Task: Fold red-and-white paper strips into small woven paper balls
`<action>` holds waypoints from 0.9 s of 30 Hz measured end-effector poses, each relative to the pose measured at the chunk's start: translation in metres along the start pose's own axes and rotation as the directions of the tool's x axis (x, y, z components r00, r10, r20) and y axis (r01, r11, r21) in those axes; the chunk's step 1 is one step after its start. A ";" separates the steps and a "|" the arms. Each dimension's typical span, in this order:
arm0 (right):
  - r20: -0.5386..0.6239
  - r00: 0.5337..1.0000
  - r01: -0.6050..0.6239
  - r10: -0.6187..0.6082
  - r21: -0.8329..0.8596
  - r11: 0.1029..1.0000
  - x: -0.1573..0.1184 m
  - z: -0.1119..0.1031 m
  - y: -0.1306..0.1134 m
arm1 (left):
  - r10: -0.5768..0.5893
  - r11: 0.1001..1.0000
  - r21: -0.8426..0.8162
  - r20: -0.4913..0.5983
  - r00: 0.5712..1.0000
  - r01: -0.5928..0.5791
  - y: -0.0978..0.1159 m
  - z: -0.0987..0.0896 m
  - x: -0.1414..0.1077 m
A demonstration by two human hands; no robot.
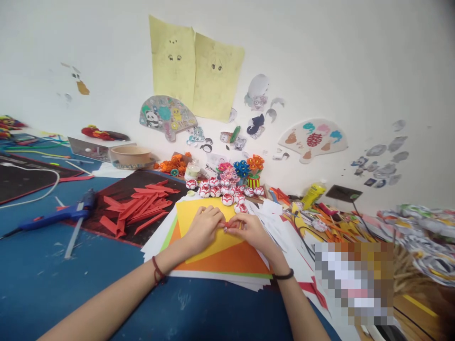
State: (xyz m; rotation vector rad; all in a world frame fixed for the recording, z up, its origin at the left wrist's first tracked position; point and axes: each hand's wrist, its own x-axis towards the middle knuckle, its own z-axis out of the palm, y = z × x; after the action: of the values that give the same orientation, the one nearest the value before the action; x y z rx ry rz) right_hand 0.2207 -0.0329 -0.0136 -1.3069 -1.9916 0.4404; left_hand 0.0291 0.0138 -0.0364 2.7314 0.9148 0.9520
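Note:
Above a yellow sheet of paper (190, 213), my left hand (205, 228) and my right hand (250, 233) meet fingertip to fingertip. Pinched between both is a small red piece of paper (227, 225), mostly covered by the fingers, so its exact shape is hidden. Under the yellow sheet lie an orange sheet (227, 260), a green one and several white ones. Just beyond my hands sit several round red-and-white paper balls (228, 199). To the left, folded red paper strips (142, 208) are heaped on a dark mat (106, 192).
A blue glue gun (76, 210) lies at left on the blue table (117, 279). Behind are a round tan bowl (131, 156) and paper flowers (241, 169). A yellow bottle (313, 195), cables and paper scraps (336, 229) crowd the right. The wall closes off the back.

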 end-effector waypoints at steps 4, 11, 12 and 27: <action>-0.133 0.989 0.059 -0.065 -0.048 0.997 -0.002 0.010 0.009 | -0.006 0.999 -0.031 -0.010 1.000 0.005 -0.001 0.003 0.000; -0.185 0.978 0.088 -0.100 -0.068 0.994 -0.008 0.019 0.022 | 0.025 1.000 -0.016 -0.009 1.000 -0.025 0.000 0.005 -0.001; -0.186 0.978 0.082 -0.093 -0.068 0.994 -0.008 0.020 0.023 | 0.041 0.999 -0.003 -0.012 0.999 -0.042 0.001 0.005 -0.002; -0.229 0.969 0.040 -0.087 -0.204 0.978 -0.012 0.024 0.022 | 0.088 0.994 -0.065 -0.030 0.996 -0.089 0.004 0.003 -0.002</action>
State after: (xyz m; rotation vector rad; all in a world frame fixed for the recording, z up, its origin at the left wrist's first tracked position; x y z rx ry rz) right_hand 0.2205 -0.0318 -0.0481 -1.3421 -1.9048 0.0506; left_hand 0.0317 0.0101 -0.0384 2.7294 0.7572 1.0182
